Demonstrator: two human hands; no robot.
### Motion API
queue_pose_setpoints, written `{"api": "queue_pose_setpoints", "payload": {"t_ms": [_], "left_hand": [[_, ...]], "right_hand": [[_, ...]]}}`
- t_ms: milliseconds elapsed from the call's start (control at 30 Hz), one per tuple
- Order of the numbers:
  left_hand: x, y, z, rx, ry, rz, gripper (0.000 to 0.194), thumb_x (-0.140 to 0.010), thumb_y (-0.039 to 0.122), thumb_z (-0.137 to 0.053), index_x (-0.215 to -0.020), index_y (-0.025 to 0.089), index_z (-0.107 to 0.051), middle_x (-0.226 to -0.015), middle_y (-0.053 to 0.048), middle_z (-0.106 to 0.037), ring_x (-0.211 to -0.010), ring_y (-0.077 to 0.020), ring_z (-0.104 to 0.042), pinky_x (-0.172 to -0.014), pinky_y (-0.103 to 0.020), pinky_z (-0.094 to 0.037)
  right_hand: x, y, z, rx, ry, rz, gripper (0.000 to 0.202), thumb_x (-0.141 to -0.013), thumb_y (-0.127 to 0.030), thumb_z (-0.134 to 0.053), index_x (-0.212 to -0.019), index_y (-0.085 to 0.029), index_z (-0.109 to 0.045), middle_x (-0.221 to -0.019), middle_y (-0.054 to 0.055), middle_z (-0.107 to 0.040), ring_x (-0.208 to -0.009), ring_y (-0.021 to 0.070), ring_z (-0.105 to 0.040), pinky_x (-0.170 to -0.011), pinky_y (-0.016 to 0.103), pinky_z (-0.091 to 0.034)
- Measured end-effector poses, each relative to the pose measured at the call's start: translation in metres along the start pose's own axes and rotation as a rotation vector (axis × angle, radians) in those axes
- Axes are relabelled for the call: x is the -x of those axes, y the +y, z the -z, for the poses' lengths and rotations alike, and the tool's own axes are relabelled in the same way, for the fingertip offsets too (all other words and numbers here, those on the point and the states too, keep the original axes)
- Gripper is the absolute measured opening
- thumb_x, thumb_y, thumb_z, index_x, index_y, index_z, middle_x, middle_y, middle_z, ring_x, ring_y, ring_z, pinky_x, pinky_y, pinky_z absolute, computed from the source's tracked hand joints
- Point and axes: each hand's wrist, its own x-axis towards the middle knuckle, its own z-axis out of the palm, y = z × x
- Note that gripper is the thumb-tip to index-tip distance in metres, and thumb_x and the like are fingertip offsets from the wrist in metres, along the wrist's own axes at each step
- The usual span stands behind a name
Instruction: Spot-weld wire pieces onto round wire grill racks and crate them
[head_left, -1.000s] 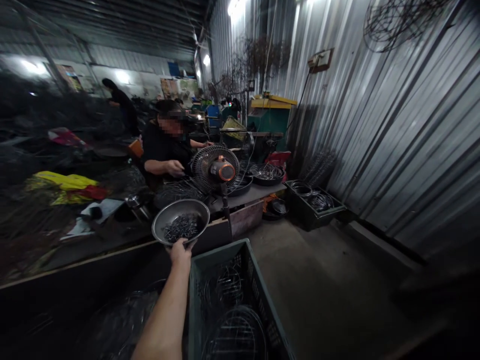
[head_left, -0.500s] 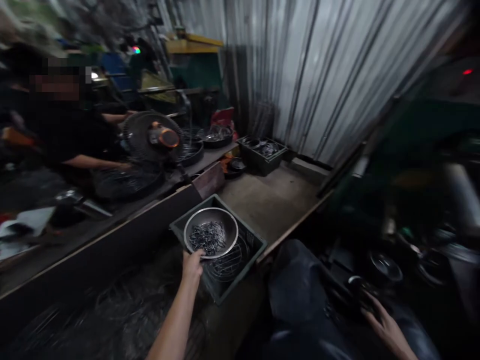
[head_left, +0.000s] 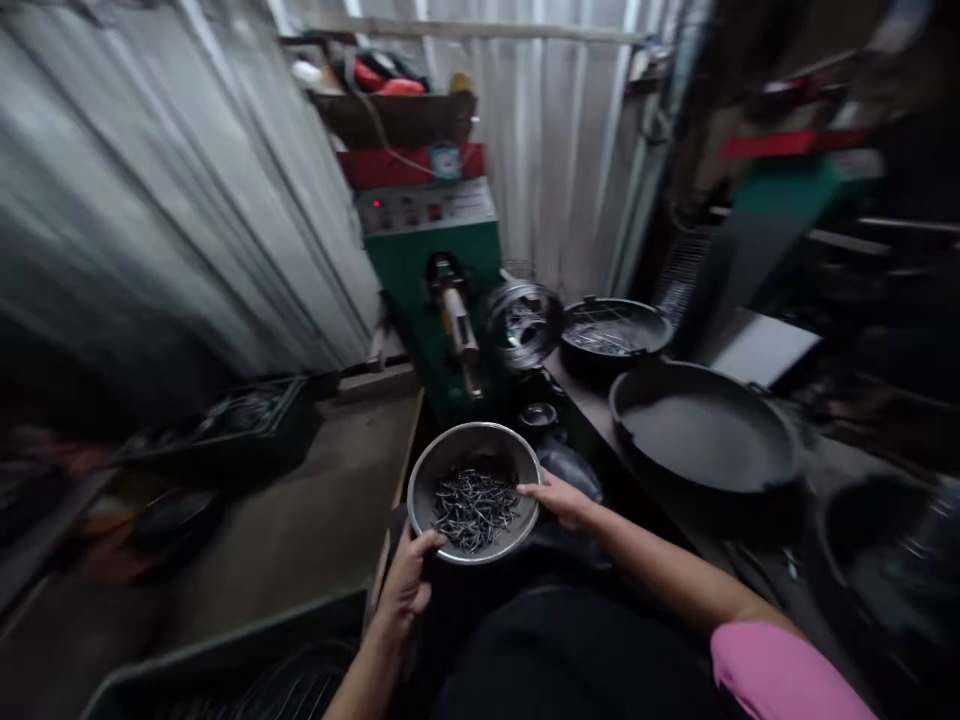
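A round metal bowl (head_left: 474,444) is held in front of my body, its rim tilted toward me. Inside lies a heap of short, dark, thin metal pieces (head_left: 476,508). My left hand (head_left: 409,585) grips the bowl's lower left rim, thumb over the edge. On the right side, my right hand (head_left: 561,500) pinches the rim with the thumb inside. The undersides of the fingers are hidden by the bowl. Just beyond the bowl stands a green machine (head_left: 465,245) with a rod-like arm (head_left: 460,325) pointing toward me.
On the right bench are a wide black pan (head_left: 705,425), another pan with thin metal rods (head_left: 611,335), and a wire coil (head_left: 523,322). A green crate (head_left: 225,640) sits at lower left, a dark crate with metal parts (head_left: 240,415) behind it. Corrugated metal wall (head_left: 315,200) stands behind.
My view has swung right, from the other person's bench to the green machine. The bowl has come from above the crate to my front, and my right hand has taken hold of it.
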Motion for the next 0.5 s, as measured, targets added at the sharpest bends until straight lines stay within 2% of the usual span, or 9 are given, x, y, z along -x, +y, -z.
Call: {"api": "queue_pose_setpoints", "payload": {"t_ms": [100, 167, 200, 267, 367, 433, 500], "left_hand": [[-0.011, -0.007, -0.035, -0.039, -0.254, 0.047, 0.057, -0.053, 0.026, -0.072, -0.107, 0.025, -0.054, -0.097, -0.005, -0.065, -0.090, -0.0248, -0.063, -0.070, -0.034, -0.053], [-0.024, -0.006, -0.040, -0.039, -0.338, 0.040, 0.061, -0.057, 0.034, -0.072, -0.114, 0.027, -0.051, -0.109, -0.007, -0.062, -0.100, -0.0276, -0.060, -0.074, -0.038, -0.054], [-0.032, -0.004, -0.036, -0.047, -0.330, 0.009, 0.061, -0.058, 0.036, -0.072, -0.115, 0.028, -0.051, -0.111, -0.008, -0.061, -0.103, -0.0284, -0.059, -0.074, -0.039, -0.054], [-0.051, -0.004, -0.016, -0.107, -0.206, -0.096, 0.057, -0.058, 0.037, -0.072, -0.112, 0.029, -0.054, -0.110, -0.007, -0.061, -0.103, -0.0282, -0.059, -0.073, -0.038, -0.055], [-0.076, -0.015, 0.030, -0.191, 0.042, -0.153, 0.044, -0.056, 0.035, -0.072, -0.098, 0.031, -0.059, -0.099, -0.003, -0.063, -0.095, -0.0268, -0.062, -0.067, -0.037, -0.056], [-0.087, -0.028, 0.058, -0.220, 0.133, -0.161, 0.036, -0.056, 0.034, -0.071, -0.091, 0.033, -0.060, -0.092, -0.001, -0.063, -0.090, -0.0260, -0.064, -0.066, -0.037, -0.057], [-0.094, -0.044, 0.076, -0.233, 0.221, -0.169, 0.029, -0.057, 0.035, -0.069, -0.084, 0.033, -0.060, -0.083, 0.000, -0.063, -0.083, -0.0255, -0.065, -0.064, -0.038, -0.057]], "right_hand": [[0.006, 0.001, 0.042, -0.010, 0.293, 0.085, 0.035, -0.059, -0.014, -0.057, -0.094, -0.019, -0.059, -0.068, -0.003, -0.062, -0.072, 0.0195, -0.060, -0.073, 0.033, -0.049], [0.011, -0.001, 0.075, -0.027, 0.446, 0.131, 0.030, -0.057, -0.012, -0.054, -0.086, -0.018, -0.060, -0.066, -0.003, -0.062, -0.071, 0.0198, -0.060, -0.074, 0.033, -0.048], [0.013, -0.003, 0.092, -0.040, 0.520, 0.160, 0.030, -0.056, -0.012, -0.055, -0.084, -0.018, -0.059, -0.067, -0.002, -0.063, -0.071, 0.0197, -0.060, -0.073, 0.033, -0.048], [0.018, -0.009, 0.126, -0.072, 0.699, 0.212, 0.031, -0.054, -0.011, -0.056, -0.084, -0.016, -0.058, -0.066, -0.001, -0.063, -0.068, 0.0191, -0.059, -0.070, 0.031, -0.049], [0.026, -0.019, 0.173, -0.091, 0.957, 0.236, 0.033, -0.055, -0.011, -0.056, -0.088, -0.014, -0.057, -0.064, 0.000, -0.062, -0.064, 0.0178, -0.058, -0.065, 0.029, -0.049], [0.029, -0.026, 0.200, -0.073, 1.059, 0.220, 0.032, -0.060, -0.012, -0.054, -0.092, -0.013, -0.056, -0.063, 0.002, -0.061, -0.063, 0.0179, -0.058, -0.062, 0.029, -0.048], [0.029, -0.033, 0.221, -0.040, 1.115, 0.197, 0.031, -0.065, -0.013, -0.054, -0.096, -0.010, -0.056, -0.064, 0.004, -0.062, -0.064, 0.0186, -0.058, -0.058, 0.028, -0.048]]}}
